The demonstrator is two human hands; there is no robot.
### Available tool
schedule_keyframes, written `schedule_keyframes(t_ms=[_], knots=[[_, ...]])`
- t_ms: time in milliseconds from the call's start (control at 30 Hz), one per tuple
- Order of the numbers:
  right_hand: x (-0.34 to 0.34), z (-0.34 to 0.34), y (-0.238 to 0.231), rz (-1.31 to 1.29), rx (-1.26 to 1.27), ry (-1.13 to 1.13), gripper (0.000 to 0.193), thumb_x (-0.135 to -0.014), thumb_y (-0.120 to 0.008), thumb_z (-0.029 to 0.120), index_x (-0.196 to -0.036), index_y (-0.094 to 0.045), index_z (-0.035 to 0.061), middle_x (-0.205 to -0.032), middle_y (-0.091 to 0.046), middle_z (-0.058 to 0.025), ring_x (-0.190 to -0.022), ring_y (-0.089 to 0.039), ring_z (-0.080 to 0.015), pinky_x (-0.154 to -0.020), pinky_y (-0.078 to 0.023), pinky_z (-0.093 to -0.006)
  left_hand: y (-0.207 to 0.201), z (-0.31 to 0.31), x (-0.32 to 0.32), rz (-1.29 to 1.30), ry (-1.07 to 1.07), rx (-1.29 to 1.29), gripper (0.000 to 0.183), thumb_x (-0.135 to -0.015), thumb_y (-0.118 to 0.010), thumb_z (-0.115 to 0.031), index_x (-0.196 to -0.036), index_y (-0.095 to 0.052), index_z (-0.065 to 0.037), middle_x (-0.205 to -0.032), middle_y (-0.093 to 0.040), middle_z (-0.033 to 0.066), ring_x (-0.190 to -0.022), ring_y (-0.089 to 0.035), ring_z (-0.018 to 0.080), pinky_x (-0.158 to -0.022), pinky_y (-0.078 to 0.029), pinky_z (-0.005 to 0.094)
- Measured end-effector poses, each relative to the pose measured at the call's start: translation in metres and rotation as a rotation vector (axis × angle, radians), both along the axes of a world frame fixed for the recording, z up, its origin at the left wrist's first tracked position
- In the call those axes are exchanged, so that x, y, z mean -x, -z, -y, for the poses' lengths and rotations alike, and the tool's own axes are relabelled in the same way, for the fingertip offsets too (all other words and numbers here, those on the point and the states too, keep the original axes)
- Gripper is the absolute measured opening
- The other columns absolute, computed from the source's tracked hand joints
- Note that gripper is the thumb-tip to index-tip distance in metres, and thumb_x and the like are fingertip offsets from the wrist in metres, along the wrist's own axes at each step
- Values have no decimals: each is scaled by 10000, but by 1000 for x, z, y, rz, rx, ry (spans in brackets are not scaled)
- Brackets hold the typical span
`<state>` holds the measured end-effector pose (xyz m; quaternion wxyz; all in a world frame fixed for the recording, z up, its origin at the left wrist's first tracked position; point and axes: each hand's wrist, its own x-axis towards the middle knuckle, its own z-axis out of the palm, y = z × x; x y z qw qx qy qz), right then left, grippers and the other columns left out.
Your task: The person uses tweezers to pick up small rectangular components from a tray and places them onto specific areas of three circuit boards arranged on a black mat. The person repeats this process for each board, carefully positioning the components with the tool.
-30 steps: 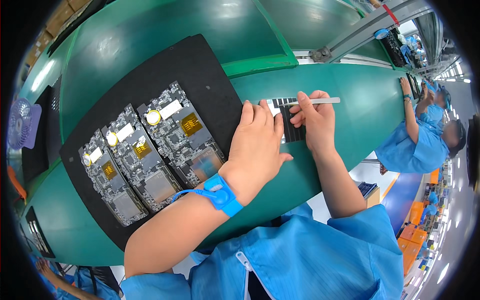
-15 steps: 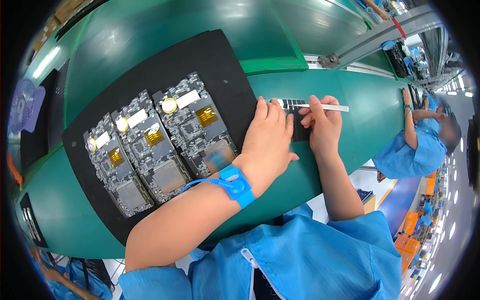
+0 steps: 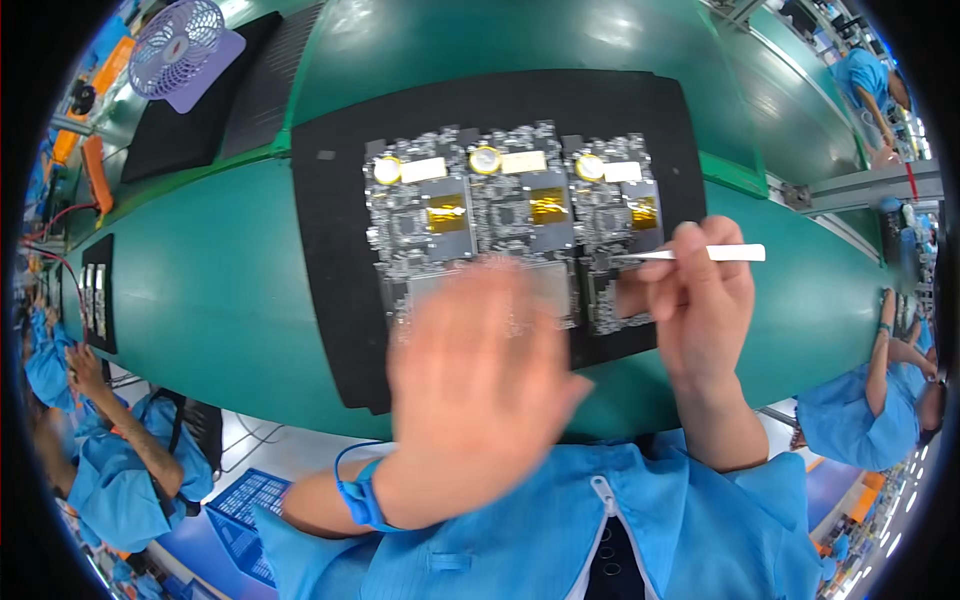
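Three circuit boards lie side by side on a black mat (image 3: pixel 335 300): a left board (image 3: pixel 406 224), a middle board (image 3: pixel 506 218) and a right board (image 3: pixel 606 222). Each carries a round yellow-rimmed part, a white label and a gold-coloured patch. My left hand (image 3: pixel 478 370), blurred by motion, is stretched out over the lower parts of the left and middle boards, hiding them; whether it touches them I cannot tell. A blue wrist strap circles that wrist. In my right hand (image 3: pixel 706 315) is a pair of white tweezers (image 3: pixel 738 253), its thin tips pointing left over the right board.
A green bench top (image 3: pixel 220 290) surrounds the mat. A purple fan (image 3: pixel 180 50) stands at the far left near a dark panel. At the left lies a small black pad (image 3: pixel 97 330) with light strips. Co-workers in blue sit on both sides.
My view has swung right to left, centring the boards. Both hands have left the small dark strip sheet and are now over the boards, the tweezers still in my right hand.
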<state>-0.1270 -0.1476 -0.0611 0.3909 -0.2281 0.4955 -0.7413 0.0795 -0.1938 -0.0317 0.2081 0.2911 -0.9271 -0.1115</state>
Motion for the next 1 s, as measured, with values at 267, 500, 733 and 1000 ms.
schedule_keyframes(t_ms=[267,500,733,1000], knots=[[-79,56,-3,-72,-144,-231,260,-917,-669,24,-956,-412,33,-799,-591,-56,-699,-697,-122,-495,-548,-196,52,-3,-34,55,-279,-53,656,-800,-751,-400,-1362,-571,-113,-1458,-352,335,-1328,-386,487,-1033,-345,602],[-87,50,3,-250,-123,-190,254,-915,-645,-25,-937,-400,34,-759,-575,-50,-665,-701,-136,-519,-559,-205,67,-9,-28,-9,-330,-32,661,-810,-706,-496,-1362,-580,-156,-1444,-399,324,-1301,-438,470,-1031,-354,584],[-87,48,6,-400,-147,-161,237,-913,-636,-40,-914,-406,18,-747,-590,-61,-662,-700,-129,-538,-578,-196,69,-9,-27,-16,-349,-29,639,-835,-661,-526,-1371,-577,-189,-1442,-418,311,-1285,-469,447,-1018,-371,570],[-89,48,9,-376,-99,-144,246,-914,-643,-33,-906,-402,17,-734,-613,-78,-668,-698,-122,-541,-578,-198,69,-9,-27,-1,-341,-30,632,-834,-673,-509,-1369,-579,-186,-1442,-415,319,-1285,-468,452,-1008,-382,571]])
